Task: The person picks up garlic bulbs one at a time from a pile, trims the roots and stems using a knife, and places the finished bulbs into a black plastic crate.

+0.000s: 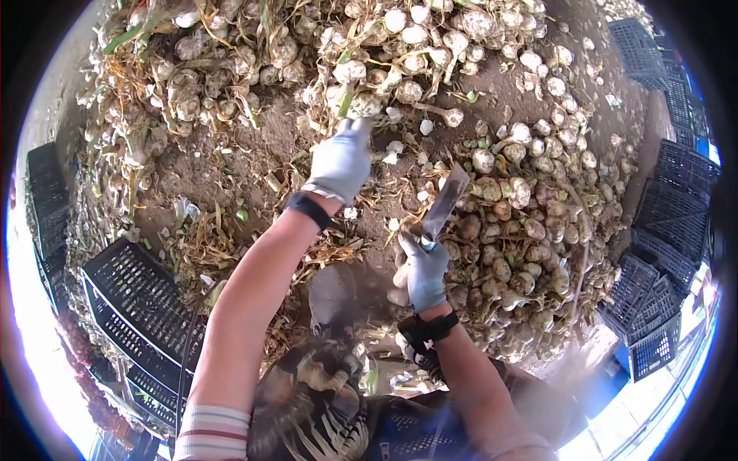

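My left hand point(340, 161), in a pale work glove, reaches forward to the near edge of the large garlic heap point(284, 54). Its fingers stretch out beside a dirty garlic bulb point(365, 104) and a short green stem; nothing shows in its grip, though the far side of the fingers is hidden. My right hand point(425, 270), gloved too, is wrapped round the handle of a knife point(446, 201) with a broad flat blade pointing up and away. Just right of that hand lies a second pile of garlic bulbs point(530, 238), many with short-cut stems.
Black plastic crates stand at the left point(138, 296) and along the right side point(673, 219). Dry leaves, peelings and cut stems point(219, 238) litter the brown soil. My shoe point(333, 296) and patterned trouser leg are close below my hands.
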### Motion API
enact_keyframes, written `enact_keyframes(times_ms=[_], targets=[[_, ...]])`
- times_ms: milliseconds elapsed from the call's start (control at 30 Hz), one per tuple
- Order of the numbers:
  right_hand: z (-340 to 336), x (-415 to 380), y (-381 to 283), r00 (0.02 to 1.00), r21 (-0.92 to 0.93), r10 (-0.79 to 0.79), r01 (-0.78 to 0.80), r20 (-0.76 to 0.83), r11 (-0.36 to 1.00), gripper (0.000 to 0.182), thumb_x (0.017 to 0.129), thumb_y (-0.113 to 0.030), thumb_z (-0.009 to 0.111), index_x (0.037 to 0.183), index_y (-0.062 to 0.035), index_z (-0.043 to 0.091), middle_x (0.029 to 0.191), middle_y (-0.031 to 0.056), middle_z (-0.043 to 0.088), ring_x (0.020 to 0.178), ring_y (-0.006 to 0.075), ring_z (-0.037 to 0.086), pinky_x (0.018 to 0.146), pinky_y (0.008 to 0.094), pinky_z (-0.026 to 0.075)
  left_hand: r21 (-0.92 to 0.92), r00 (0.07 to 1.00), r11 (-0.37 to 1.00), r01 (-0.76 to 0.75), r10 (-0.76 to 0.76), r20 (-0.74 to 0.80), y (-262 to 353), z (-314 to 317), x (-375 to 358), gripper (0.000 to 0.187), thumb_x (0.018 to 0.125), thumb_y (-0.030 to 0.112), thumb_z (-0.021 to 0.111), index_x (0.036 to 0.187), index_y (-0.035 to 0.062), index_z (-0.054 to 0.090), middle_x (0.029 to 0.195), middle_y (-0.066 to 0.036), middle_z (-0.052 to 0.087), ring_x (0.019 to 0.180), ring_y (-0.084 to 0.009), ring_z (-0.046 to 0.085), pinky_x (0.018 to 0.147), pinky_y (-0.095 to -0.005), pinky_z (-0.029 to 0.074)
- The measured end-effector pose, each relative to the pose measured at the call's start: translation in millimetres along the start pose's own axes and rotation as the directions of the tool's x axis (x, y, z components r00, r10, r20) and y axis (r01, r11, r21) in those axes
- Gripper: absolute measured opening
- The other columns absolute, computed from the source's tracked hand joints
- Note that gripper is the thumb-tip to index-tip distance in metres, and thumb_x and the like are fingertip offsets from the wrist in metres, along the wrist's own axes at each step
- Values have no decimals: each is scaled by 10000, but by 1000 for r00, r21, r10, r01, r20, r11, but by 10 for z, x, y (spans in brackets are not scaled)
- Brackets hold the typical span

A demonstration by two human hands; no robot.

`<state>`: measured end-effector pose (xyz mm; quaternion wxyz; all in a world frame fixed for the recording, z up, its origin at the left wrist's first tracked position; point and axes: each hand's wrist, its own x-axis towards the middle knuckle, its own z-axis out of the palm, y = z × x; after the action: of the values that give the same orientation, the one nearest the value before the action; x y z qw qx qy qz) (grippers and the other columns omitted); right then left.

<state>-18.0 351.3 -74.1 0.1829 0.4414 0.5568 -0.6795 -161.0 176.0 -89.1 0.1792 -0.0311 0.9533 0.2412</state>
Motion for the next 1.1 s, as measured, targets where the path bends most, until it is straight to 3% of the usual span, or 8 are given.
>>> enact_keyframes(times_ms=[133,267,500,667,733,833,900,1100], targets=[[274,85,-346,979,61,-114,105,166,993,261,876,-102,724,1112,-2,679,969,73,682,659,124,626,601,252,510,-903,988,422,81,-155,16,-162,-171,-529,207,934,33,566,1126,2,637,967,-101,712,735,-158,673,637,-291,540],[480,207,-424,947,262,-118,37,299,964,278,915,-108,689,1160,22,672,1033,52,688,848,111,646,772,232,502,-917,951,-316,241,-112,289,-122,-187,-1061,252,911,-32,561,1147,15,632,1055,-117,691,763,-157,657,696,-285,544],[523,-68,-472,940,41,-192,188,280,981,231,913,-89,701,1128,-6,697,925,-6,682,747,43,594,645,201,482,-499,982,866,-40,-57,-179,-63,-403,-1450,563,799,-69,637,1349,3,542,1162,-136,668,951,-166,650,814,-277,520],[479,-263,-450,895,-114,-88,152,437,982,281,874,-166,748,1127,-52,708,821,35,691,586,40,547,466,230,437,-937,987,312,160,-55,150,-127,-260,-1372,581,816,69,735,1329,-28,480,1096,-59,648,1001,-126,600,908,-292,494],[385,-155,-348,689,-351,-518,714,507,606,269,835,-168,754,1082,-71,716,839,88,709,587,123,613,512,289,486,-941,990,309,142,-41,136,-234,-243,-1410,580,824,80,733,1332,-31,474,1105,-63,647,1005,-127,601,907,-289,494],[329,-315,-599,475,-559,-407,821,780,-115,118,818,-175,685,923,-123,677,810,91,650,671,311,657,596,407,510,-946,982,265,187,-62,177,-598,1,-1512,639,842,163,743,1364,-44,440,1162,-83,637,1044,-147,601,936,-292,489],[344,-368,-693,461,-543,-360,822,811,-173,140,803,-148,663,940,-124,681,797,84,640,678,310,654,608,417,514,-751,989,644,-149,97,-113,-744,148,-1536,741,880,254,752,1430,-67,372,1355,-150,535,1183,-206,567,991,-343,487],[439,-341,-700,447,-531,-341,820,827,-213,64,790,-145,655,854,-138,654,732,69,604,644,293,647,615,431,501,-980,983,152,131,109,148,-714,-69,-1638,1035,808,458,807,1504,-43,229,1342,-168,549,1192,-252,577,1008,-400,495]])
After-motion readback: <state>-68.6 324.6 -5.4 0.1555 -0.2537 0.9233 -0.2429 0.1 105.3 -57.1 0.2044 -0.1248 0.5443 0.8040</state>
